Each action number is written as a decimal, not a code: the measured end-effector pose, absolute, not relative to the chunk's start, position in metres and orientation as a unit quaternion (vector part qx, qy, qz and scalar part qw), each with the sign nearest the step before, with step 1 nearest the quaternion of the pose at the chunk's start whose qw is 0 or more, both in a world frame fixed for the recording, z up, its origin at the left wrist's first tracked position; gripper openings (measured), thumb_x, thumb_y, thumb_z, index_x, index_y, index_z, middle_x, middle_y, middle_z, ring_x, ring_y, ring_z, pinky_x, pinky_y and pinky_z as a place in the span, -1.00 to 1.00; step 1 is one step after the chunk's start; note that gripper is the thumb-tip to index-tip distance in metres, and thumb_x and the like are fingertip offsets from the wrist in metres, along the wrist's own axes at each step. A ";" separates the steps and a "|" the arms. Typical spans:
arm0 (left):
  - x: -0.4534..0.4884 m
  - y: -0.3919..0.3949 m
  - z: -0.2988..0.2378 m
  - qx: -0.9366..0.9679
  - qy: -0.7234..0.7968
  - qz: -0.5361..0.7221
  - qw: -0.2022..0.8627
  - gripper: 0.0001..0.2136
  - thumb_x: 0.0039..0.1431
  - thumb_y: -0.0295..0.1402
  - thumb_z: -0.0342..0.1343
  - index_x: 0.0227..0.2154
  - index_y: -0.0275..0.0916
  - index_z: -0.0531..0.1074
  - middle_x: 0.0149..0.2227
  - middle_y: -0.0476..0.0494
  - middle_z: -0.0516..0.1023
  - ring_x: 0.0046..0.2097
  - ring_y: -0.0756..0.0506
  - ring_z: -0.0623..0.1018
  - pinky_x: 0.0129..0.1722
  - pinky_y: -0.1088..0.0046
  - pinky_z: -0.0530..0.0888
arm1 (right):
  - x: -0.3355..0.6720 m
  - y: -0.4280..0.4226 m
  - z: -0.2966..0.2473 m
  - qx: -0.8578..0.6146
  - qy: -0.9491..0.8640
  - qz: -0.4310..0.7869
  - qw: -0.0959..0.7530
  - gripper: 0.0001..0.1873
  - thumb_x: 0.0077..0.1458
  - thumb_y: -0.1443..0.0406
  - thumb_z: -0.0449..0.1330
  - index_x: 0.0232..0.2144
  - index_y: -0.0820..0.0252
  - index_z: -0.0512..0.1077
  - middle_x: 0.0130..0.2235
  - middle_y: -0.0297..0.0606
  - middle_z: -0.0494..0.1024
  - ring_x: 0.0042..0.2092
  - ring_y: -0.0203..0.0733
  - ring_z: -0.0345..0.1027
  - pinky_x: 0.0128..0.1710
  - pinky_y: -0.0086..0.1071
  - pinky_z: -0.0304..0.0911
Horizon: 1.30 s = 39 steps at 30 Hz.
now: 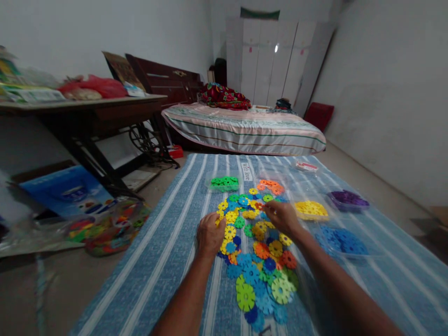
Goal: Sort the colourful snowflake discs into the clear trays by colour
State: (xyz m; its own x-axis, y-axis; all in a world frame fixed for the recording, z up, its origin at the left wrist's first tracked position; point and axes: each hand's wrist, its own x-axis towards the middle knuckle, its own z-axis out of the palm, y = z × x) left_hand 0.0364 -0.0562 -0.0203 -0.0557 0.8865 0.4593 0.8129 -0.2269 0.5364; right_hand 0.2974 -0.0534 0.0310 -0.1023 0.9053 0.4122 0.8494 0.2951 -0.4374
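A heap of flat plastic snowflake discs [257, 254] in yellow, blue, green and orange lies on a blue striped mat [168, 252]. My left hand [209, 234] rests at the heap's left edge, fingers curled around yellow discs [220, 215]. My right hand [282, 217] sits on the heap's far right part, fingers bent down and pinched over the discs; what it holds is hidden. Sorted groups lie around: green discs [224, 182], orange discs [272, 186], yellow discs [311, 209], purple discs [346, 198] and blue discs [341, 239], each in a clear tray.
A bed [245, 128] stands beyond the mat, with white wardrobes [273, 60] behind it. A dark table [87, 109] stands at the left. A clear bag of coloured pieces [112, 228] and a blue box [66, 191] lie on the floor left of the mat.
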 end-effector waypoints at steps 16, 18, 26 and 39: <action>0.038 -0.057 -0.019 0.683 0.628 0.368 0.056 -0.88 0.13 -0.30 0.04 -0.37 -0.17 0.46 -0.15 -0.21 0.61 -0.04 -0.21 0.54 0.06 0.20 0.45 | 0.311 -0.081 0.001 -0.550 -0.768 0.033 0.327 -0.74 0.21 0.21 0.06 -0.40 0.11 0.52 -0.42 -0.25 0.59 -0.39 -0.19 0.43 -0.39 -0.41 0.19; 0.038 -0.057 -0.019 0.686 0.626 0.367 0.055 -0.88 0.13 -0.30 0.05 -0.37 -0.16 0.46 -0.14 -0.18 0.61 -0.04 -0.20 0.54 0.06 0.20 0.44 | 0.311 -0.096 -0.006 -0.523 -0.780 0.032 0.342 -0.73 0.22 0.20 0.06 -0.42 0.11 0.51 -0.40 -0.23 0.58 -0.36 -0.18 0.42 -0.36 -0.39 0.22; 0.039 -0.059 -0.013 0.684 0.630 0.363 0.065 -0.88 0.12 -0.32 0.04 -0.37 -0.16 0.47 -0.13 -0.18 0.61 -0.04 -0.20 0.54 0.05 0.19 0.45 | 0.304 -0.122 -0.012 -0.452 -0.794 0.080 0.398 -0.78 0.23 0.19 0.11 -0.33 0.16 0.50 -0.27 -0.15 0.56 -0.20 -0.11 0.42 -0.19 -0.26 0.33; 0.038 -0.058 -0.016 0.683 0.634 0.356 0.068 -0.87 0.13 -0.32 0.04 -0.36 -0.15 0.48 -0.12 -0.14 0.61 -0.04 -0.18 0.55 0.05 0.24 0.45 | 0.307 -0.122 -0.026 -0.469 -0.806 0.125 0.339 -0.82 0.16 0.19 0.21 -0.28 0.14 0.55 -0.12 -0.13 0.56 -0.09 -0.06 0.43 -0.09 -0.15 0.35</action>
State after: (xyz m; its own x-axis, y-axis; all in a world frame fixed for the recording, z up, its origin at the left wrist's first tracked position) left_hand 0.0383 -0.0577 -0.0159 -0.0585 0.9144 0.4007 0.8182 -0.1860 0.5440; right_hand 0.3070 -0.1225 -0.0263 -0.3298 0.8408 0.4293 0.6704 0.5288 -0.5206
